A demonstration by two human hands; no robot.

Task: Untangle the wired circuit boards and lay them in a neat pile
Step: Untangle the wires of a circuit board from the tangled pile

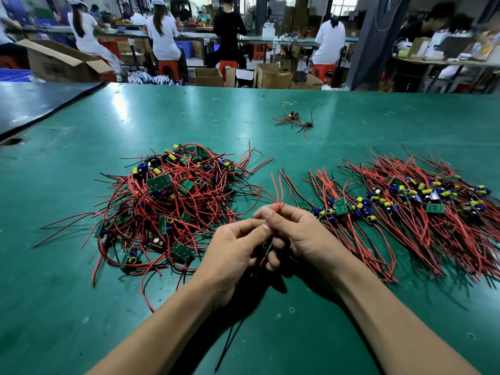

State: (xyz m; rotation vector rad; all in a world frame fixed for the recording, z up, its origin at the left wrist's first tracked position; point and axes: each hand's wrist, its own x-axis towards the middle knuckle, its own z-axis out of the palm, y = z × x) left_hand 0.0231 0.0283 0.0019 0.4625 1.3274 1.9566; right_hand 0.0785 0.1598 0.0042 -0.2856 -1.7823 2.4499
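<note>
A tangled heap of small green circuit boards with red and black wires (173, 201) lies on the green table left of centre. To the right, sorted boards lie in rows with wires aligned (405, 201). Both hands meet in front of me over the table. My right hand (295, 234) pinches red wires that stick up past its thumb. My left hand (232, 253) grips the same wired circuit board (267, 249), which is mostly hidden between the fingers. Black wires from it hang down toward the table edge.
A few stray wired boards (296, 121) and a rubber band (215, 121) lie farther back on the green table (81, 307). A dark mat (40, 104) covers the far left. Beyond the table are cardboard boxes, red stools and people at benches.
</note>
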